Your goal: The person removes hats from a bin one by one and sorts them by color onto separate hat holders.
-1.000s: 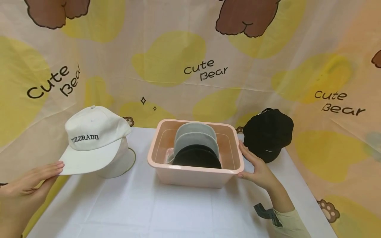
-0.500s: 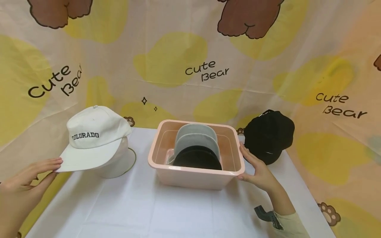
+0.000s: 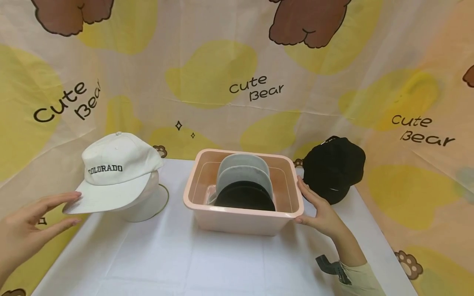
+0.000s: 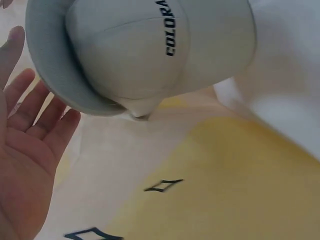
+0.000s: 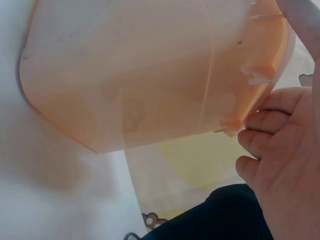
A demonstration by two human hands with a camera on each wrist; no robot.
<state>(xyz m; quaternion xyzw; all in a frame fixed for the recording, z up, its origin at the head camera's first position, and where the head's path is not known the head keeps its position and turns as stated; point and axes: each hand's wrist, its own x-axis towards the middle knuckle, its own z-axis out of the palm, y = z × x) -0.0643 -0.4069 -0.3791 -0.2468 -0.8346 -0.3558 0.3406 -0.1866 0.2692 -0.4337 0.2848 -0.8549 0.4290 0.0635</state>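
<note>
1. White cap, lettered COLORADO, sits on a pale stand just inward of the left hand, its brim pointing toward that hand.
2. The left hand is spread: its fingertips lie at the edge of the brim, and the thumb is held apart below it, clear of the cap. Whether the fingertips press on the brim, I cannot tell.
3. The pink bin stands between the two hands, touching the right hand and well apart from the left.
4. The right hand is spread around the bin's near corner on its own side, fingers along the outer side at the rim, thumb at the corner nearest the person.
5. Inside the bin, inward of the right hand, two grey brims stand one behind the other, with a black brim in front of them, nearest the person.
6. A black cap is just beyond the right hand's fingers, on the outer side of the bin.
7. A white tablecloth stretches between the hands, and a light sleeve covers the right forearm.
</note>
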